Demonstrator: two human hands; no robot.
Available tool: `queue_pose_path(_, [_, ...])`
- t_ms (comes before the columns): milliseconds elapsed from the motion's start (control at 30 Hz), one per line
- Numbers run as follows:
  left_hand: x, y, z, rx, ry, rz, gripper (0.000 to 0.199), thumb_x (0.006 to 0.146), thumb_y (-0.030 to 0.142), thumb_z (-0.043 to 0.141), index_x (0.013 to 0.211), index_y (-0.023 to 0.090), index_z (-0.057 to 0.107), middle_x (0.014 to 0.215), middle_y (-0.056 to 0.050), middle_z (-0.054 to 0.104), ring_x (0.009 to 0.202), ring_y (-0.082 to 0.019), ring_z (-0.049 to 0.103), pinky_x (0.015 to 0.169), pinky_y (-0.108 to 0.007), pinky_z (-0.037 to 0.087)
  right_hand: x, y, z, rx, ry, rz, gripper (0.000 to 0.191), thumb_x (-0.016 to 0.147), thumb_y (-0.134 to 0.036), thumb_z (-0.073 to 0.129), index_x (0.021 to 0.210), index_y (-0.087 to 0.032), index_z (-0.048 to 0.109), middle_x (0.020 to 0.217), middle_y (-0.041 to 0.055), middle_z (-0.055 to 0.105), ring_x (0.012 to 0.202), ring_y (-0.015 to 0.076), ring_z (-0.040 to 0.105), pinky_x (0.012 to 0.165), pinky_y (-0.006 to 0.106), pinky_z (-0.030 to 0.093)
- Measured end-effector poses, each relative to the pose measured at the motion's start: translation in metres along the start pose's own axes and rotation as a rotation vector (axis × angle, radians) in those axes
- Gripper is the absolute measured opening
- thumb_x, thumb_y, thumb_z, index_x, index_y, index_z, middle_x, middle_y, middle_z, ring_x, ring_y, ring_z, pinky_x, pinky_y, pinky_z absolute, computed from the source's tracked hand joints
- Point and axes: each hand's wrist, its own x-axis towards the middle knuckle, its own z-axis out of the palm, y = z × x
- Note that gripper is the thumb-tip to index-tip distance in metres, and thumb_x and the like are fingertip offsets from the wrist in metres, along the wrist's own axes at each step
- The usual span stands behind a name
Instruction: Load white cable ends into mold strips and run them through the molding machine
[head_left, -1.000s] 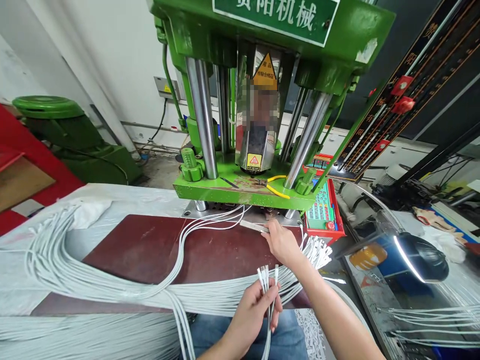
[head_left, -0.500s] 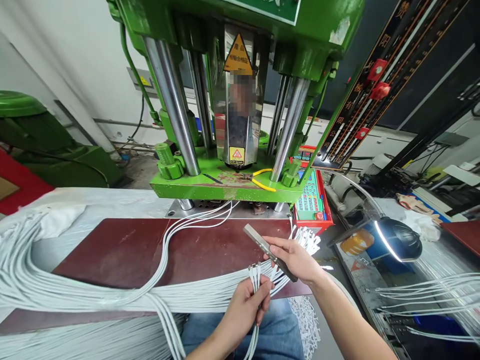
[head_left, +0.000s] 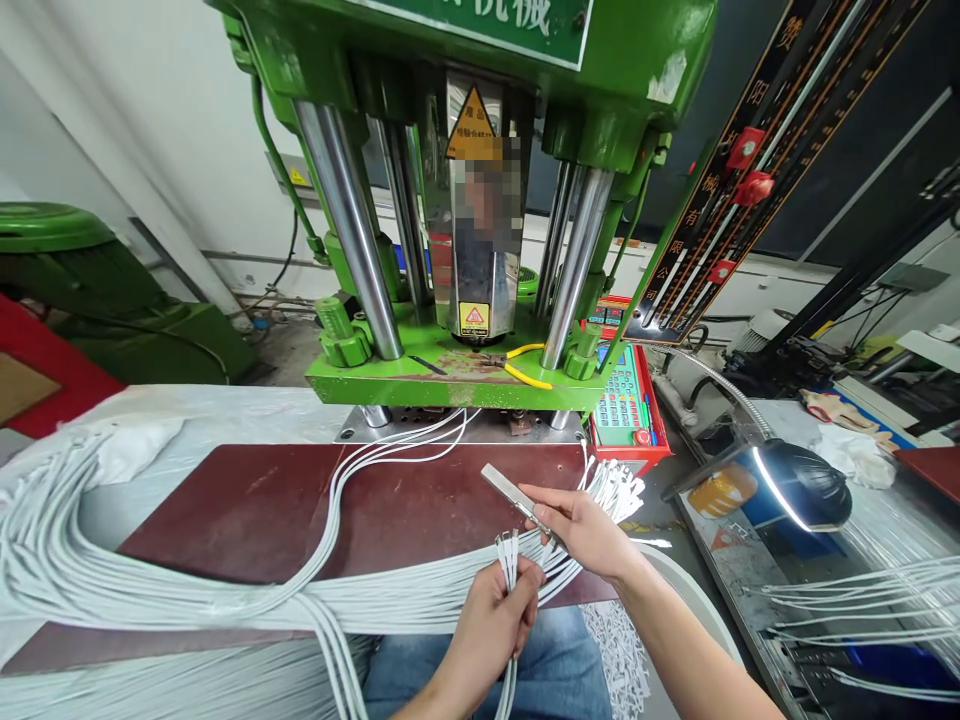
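Left hand [head_left: 491,615] closed round white cable ends [head_left: 508,552], right hand [head_left: 583,525] pinching metal bar [head_left: 508,488], both in front of green press [head_left: 450,390]. Press sign [head_left: 517,35] shows "机械"; black panel [head_left: 701,205], right of press, reads "有限公司".

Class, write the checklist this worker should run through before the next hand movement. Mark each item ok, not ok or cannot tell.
1. Left hand grips its cables: ok.
2. Right hand holds the bar: ok.
3. Both hands outside the press: ok.
4. Pliers off the press: not ok, lying on its green plate.
5. Ends under the press seated: cannot tell, hidden.
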Motion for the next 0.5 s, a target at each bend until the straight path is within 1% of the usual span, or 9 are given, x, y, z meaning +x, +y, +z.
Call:
queue_pose_path(100, [0.0, 0.001, 0.002, 0.007, 0.006, -0.002, 0.041, 0.078, 0.057, 0.057, 0.068, 0.018, 0.048, 0.048, 0.006, 0.047, 0.031, -0.005, 0.029, 0.033, -0.019, 0.021, 0.001, -0.001, 0.002, -0.054, 0.011, -0.009, 0.045, 0.09, -0.038, 0.051, 0.129, -0.018, 0.059, 0.085, 0.0041, 0.068, 0.063, 0.0125, 0.051, 0.065, 0.027, 0.044])
queue_pose_path(167, [-0.001, 0.003, 0.001, -0.012, -0.013, 0.01, 0.041, 0.079, 0.056, 0.057, 0.069, 0.017, 0.051, 0.052, 0.004, 0.051, 0.033, -0.006, 0.035, 0.036, -0.02, 0.026, 0.002, -0.001, 0.001, -0.045, -0.002, -0.007, 0.045, 0.09, -0.038, 0.051, 0.129, -0.018, 0.059, 0.085, 0.0042, 0.068, 0.063, 0.0126, 0.051, 0.065, 0.027, 0.044])
queue_pose_path(233, [-0.002, 0.006, -0.002, -0.065, -0.026, 0.029, 0.039, 0.08, 0.054, 0.059, 0.073, 0.016, 0.056, 0.059, 0.002, 0.056, 0.043, -0.009, 0.045, 0.044, -0.022, 0.036, 0.002, 0.0, -0.002, -0.034, -0.012, -0.005, 0.045, 0.091, -0.041, 0.051, 0.129, -0.019, 0.059, 0.086, 0.0044, 0.068, 0.065, 0.0132, 0.053, 0.066, 0.028, 0.044])
queue_pose_path(300, [-0.003, 0.011, -0.006, -0.131, -0.011, 0.046, 0.035, 0.078, 0.05, 0.065, 0.075, 0.015, 0.059, 0.066, 0.0, 0.057, 0.056, -0.011, 0.05, 0.056, -0.023, 0.04, 0.003, 0.001, -0.005, -0.027, -0.017, 0.0, 0.045, 0.09, -0.043, 0.052, 0.128, -0.02, 0.06, 0.086, 0.0045, 0.068, 0.067, 0.0142, 0.054, 0.066, 0.028, 0.044])
queue_pose_path(367, [-0.004, 0.015, -0.01, -0.214, 0.0, 0.038, 0.033, 0.075, 0.047, 0.07, 0.076, 0.015, 0.063, 0.069, -0.001, 0.058, 0.065, -0.012, 0.05, 0.062, -0.023, 0.041, 0.003, 0.003, -0.007, -0.009, -0.028, 0.013, 0.044, 0.09, -0.043, 0.053, 0.127, -0.021, 0.061, 0.086, 0.0042, 0.069, 0.067, 0.0143, 0.055, 0.065, 0.027, 0.044])
queue_pose_path(500, [-0.007, 0.018, -0.012, -0.332, -0.044, -0.002, 0.032, 0.075, 0.045, 0.071, 0.081, 0.014, 0.067, 0.074, -0.004, 0.062, 0.07, -0.014, 0.051, 0.067, -0.025, 0.041, 0.003, 0.003, -0.011, 0.02, -0.062, 0.014, 0.04, 0.091, -0.042, 0.053, 0.126, -0.024, 0.062, 0.084, 0.0025, 0.068, 0.062, 0.0118, 0.052, 0.061, 0.025, 0.041])
